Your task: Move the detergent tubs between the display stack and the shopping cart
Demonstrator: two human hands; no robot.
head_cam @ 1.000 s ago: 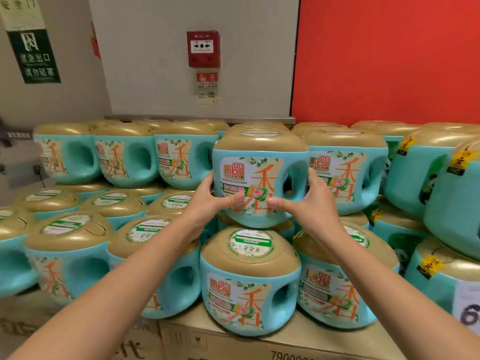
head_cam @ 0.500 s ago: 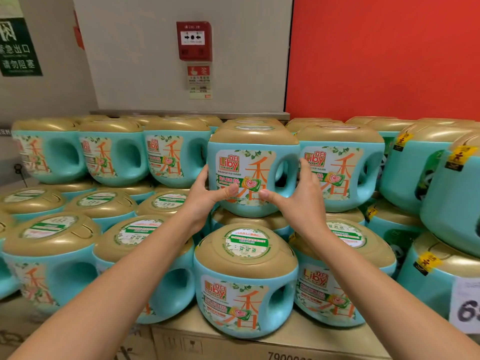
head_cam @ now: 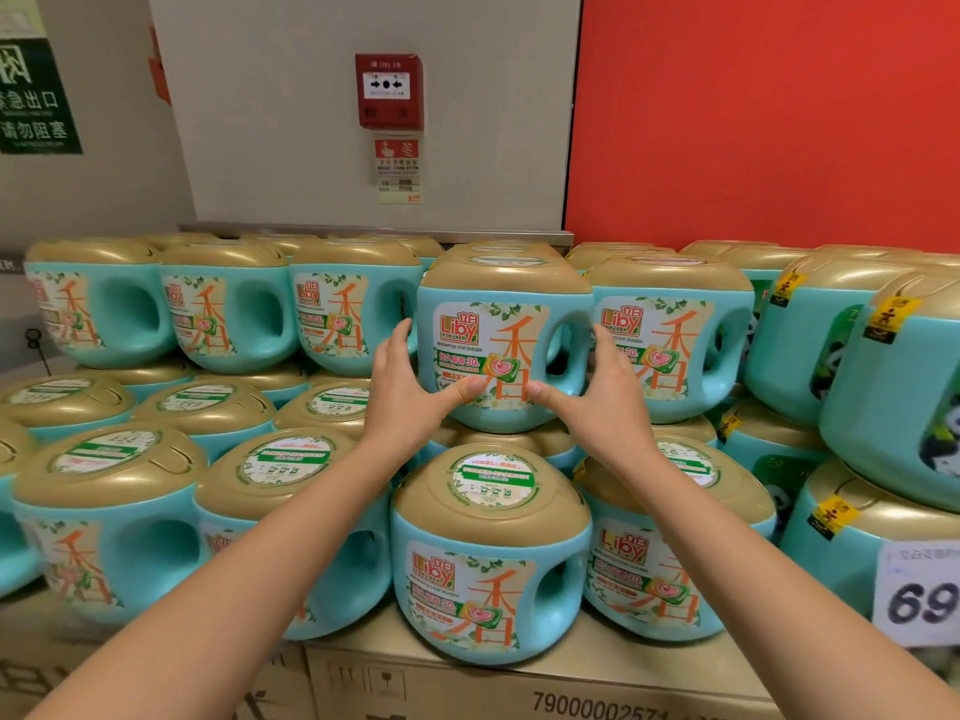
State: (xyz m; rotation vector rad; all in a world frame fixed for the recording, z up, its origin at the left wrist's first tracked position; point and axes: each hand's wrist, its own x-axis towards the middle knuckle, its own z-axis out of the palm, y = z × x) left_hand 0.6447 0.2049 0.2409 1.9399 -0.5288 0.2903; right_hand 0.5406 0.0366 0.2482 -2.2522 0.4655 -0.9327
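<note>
Left hand (head_cam: 402, 392) and right hand (head_cam: 597, 402) clasp tub (head_cam: 498, 350), hemmed by neighbouring tubs (head_cam: 680, 345).

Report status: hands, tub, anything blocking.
Left hand and right hand both gripping the top-row tub by its sides, thumbs on label. Tub at the display stack, cart not in view. Right neighbour tub crowds right hand.
</note>
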